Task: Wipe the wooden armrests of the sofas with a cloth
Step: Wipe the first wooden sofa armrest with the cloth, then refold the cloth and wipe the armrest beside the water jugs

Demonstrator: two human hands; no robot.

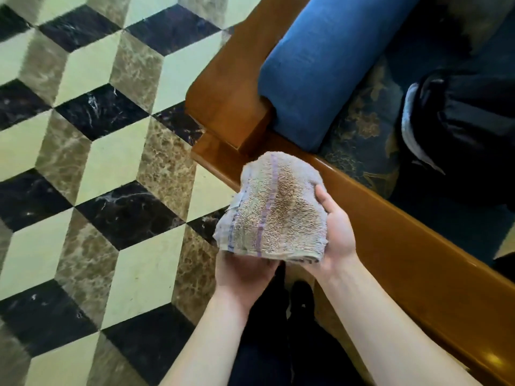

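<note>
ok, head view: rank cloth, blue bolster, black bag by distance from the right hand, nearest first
1. Cloth: held in the right hand, touching it.
2. Blue bolster: on the sofa seat above the hand, against the wooden armrest.
3. Black bag: far right on the seat.

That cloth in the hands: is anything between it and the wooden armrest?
Nothing visible. Both hands, left hand and right hand, hold the folded cloth just in front of the bare wooden armrest; the blue bolster lies beside it, on the seat side.
</note>
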